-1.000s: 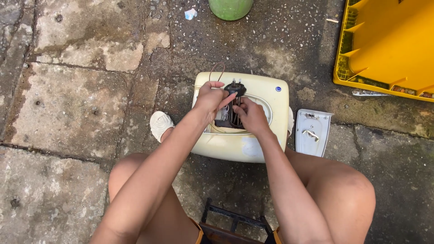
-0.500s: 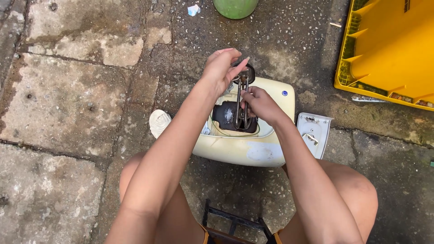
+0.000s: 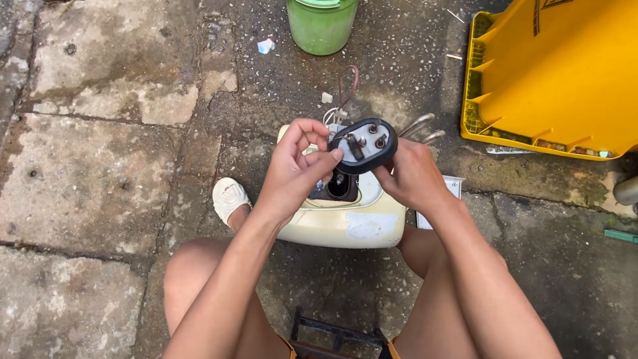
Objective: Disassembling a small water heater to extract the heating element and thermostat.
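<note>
Two hands hold one small part up over the cream-coloured appliance casing, which lies on the stone paving between the person's knees. The part is a round black flange plate, lifted clear of the casing and tilted so its pale face with a few metal terminals looks up at the camera. The left hand is clenched on its near edge, thumb and forefinger pinching the rim; the right hand grasps the other side from underneath, fingers wrapped behind it. Thin metal rods stick out beyond the plate, away from the person; they look like part of the same piece, though I cannot say for sure.

As for progress, the plate is out and a dark round opening gapes in the top of the casing where it seems to have sat, so the removal looks done. What is left, judging by this, is dealing with the part itself: loose wires, reddish and white, trail on the ground behind it.

A small white cover panel lies just beside the casing. A green bucket stands well apart, and a yellow plastic crate sits off to the right.
</note>
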